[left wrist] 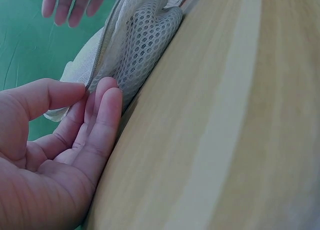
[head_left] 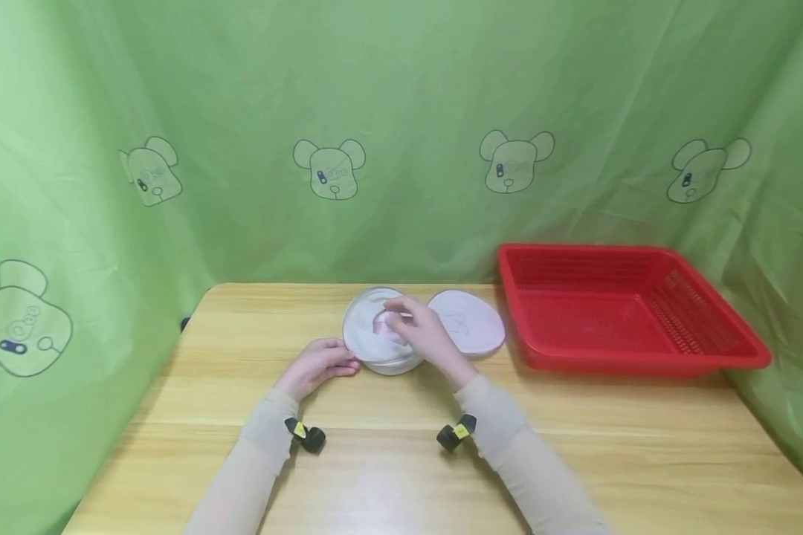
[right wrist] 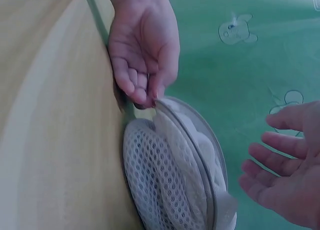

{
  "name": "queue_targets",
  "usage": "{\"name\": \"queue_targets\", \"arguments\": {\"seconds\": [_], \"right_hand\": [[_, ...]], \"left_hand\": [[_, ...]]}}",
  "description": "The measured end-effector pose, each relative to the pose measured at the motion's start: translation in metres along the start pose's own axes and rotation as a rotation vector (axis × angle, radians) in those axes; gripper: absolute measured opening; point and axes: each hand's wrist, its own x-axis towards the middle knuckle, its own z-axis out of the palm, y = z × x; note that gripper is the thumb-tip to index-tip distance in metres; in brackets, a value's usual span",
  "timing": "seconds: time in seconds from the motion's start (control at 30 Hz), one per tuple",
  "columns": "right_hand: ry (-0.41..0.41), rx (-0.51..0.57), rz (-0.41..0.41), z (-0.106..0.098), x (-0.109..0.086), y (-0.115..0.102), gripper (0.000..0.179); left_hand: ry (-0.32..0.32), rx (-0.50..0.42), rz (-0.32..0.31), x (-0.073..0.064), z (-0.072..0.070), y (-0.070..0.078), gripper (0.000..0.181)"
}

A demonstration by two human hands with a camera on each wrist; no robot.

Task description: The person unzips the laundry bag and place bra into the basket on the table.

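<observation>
A round white mesh laundry bag stands near the back of the table, its honeycomb mesh side showing in both wrist views. My left hand pinches the bag's rim between thumb and fingers at its near left side. Above the bag's top hovers my right hand, fingers spread and loosely bent, apart from the mesh in the right wrist view. Something pale pink shows in the middle of the bag, partly covered by the right hand. A pale round panel with a faint line drawing lies against the bag's right side.
A red plastic basket with perforated walls stands at the right, close beside the round panel. Green curtains printed with bear heads hang behind and on both sides of the wooden table.
</observation>
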Motion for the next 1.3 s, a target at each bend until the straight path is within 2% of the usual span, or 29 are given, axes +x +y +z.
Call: {"name": "queue_targets", "arguments": {"seconds": [0.23,0.5,0.87,1.13,1.3], "right_hand": [[-0.059,-0.135,0.016,0.005,0.014,0.007,0.033],[-0.06,-0.276,0.04,0.014,0.021,0.018,0.04],[-0.014,-0.322,0.061,0.021,0.022,0.032,0.048],[-0.066,-0.3,0.12,0.023,0.024,0.036,0.065],[-0.104,-0.358,0.16,0.027,0.026,0.039,0.073]], "left_hand": [[0.002,0.005,-0.002,0.001,-0.001,0.0,0.023],[0.0,0.001,-0.006,0.0,0.0,0.001,0.023],[-0.003,-0.011,0.0,-0.001,0.0,0.001,0.015],[-0.003,-0.012,0.001,0.0,0.0,0.001,0.009],[-0.001,-0.007,-0.002,0.0,0.0,0.0,0.01]]}}
